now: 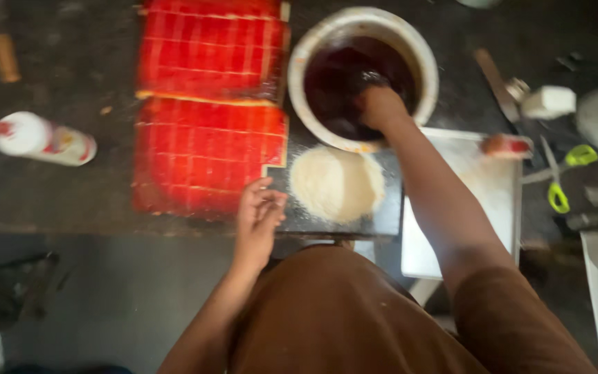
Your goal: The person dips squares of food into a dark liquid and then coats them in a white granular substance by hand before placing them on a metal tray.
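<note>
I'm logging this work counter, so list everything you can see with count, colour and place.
scored slab: two, red with pale edges, counter centre-left
bowl: one, white, holding dark liquid, top centre
crumb pile: one, off-white, below the bowl
tray: one, white, right of the pile
bottle: one, white and red, lying at left
scissors: one pair, green handles, far right
knife: one, blurred, upper right
left hand: fingers loosely curled, at the lower slab's corner
right hand: dipped into the bowl
</note>
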